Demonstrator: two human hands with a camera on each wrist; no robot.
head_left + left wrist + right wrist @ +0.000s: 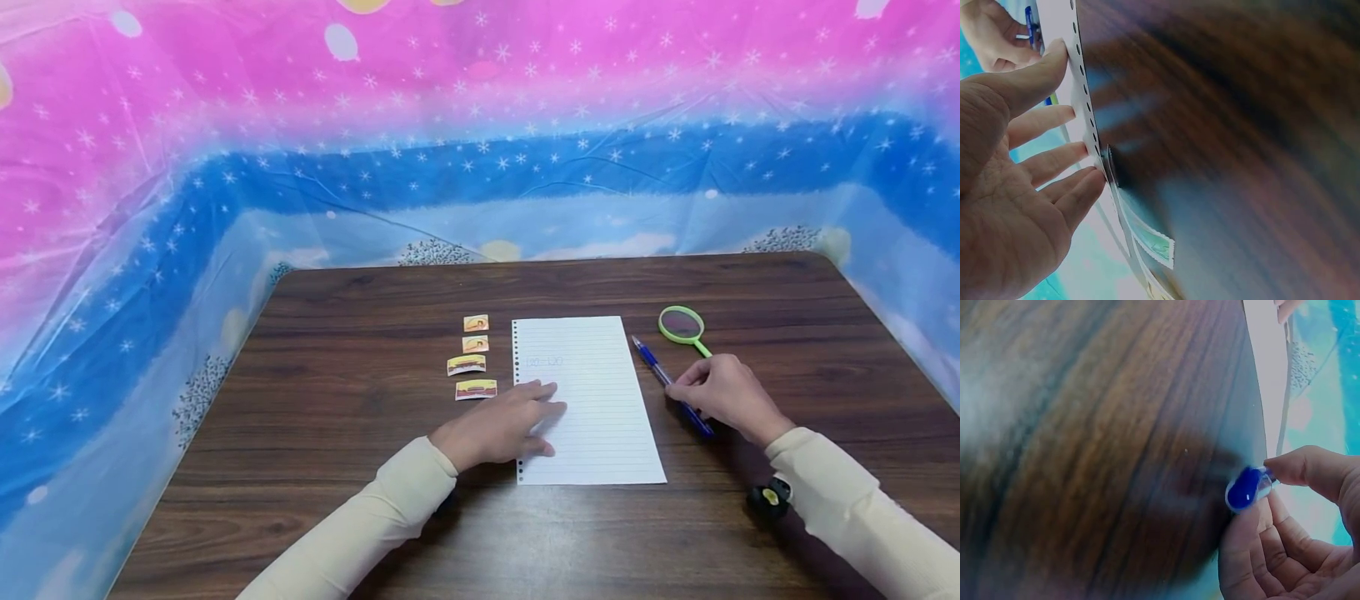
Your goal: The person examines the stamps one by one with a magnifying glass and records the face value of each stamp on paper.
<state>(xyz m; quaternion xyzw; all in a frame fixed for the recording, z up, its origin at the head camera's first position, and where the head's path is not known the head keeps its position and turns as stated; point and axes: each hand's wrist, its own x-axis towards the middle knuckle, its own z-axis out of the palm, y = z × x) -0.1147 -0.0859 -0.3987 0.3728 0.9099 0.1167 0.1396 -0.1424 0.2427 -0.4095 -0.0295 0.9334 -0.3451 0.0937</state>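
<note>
My left hand (504, 425) lies with spread, straight fingers on the left edge of a lined, hole-punched sheet of paper (600, 417). Faint blue writing shows near the sheet's upper left. Right of the paper, my right hand (723, 396) pinches a blue ballpoint pen (649, 358) between thumb and fingers; the pen slants over the table, its tip pointing away from me. From the right wrist view, the pen's blue end (1246, 489) sticks out between thumb (1310, 469) and fingers. Just beyond that hand is a green-rimmed magnifying glass (682, 326), its handle end partly hidden.
Several postage stamps stand in a column left of the paper, from a small yellow stamp (476, 323) down to a wider red-and-yellow stamp (476, 389). Everything lies on a dark wood-grain table (337, 375). A pink and blue snowflake cloth (480, 167) hangs around its far and side edges.
</note>
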